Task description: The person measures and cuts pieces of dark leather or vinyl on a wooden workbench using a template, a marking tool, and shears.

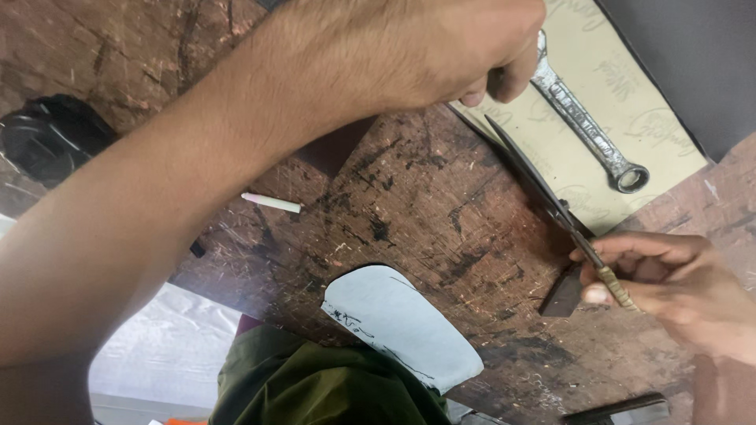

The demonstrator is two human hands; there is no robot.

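Long dark blade slants across the scarred wooden counter, from 11 o'clock down to 5 o'clock. Starting at 9 o'clock, a black round object sits at the counter's edge. A white chalk stick lies nearer the centre, with a pale blue sole-shaped cutout at 6 o'clock over olive cloth. At 12 o'clock the left hand is closed in a fist at the blade's upper end; what its grip encloses cannot be told. A steel wrench rests on a tan sheet at 2 o'clock. At 4 o'clock the right hand pinches the blade's tan-wrapped end beside a small dark piece. The step looks like trimming that piece; any further stroke calls for a steady hold and fingers kept off the edge.
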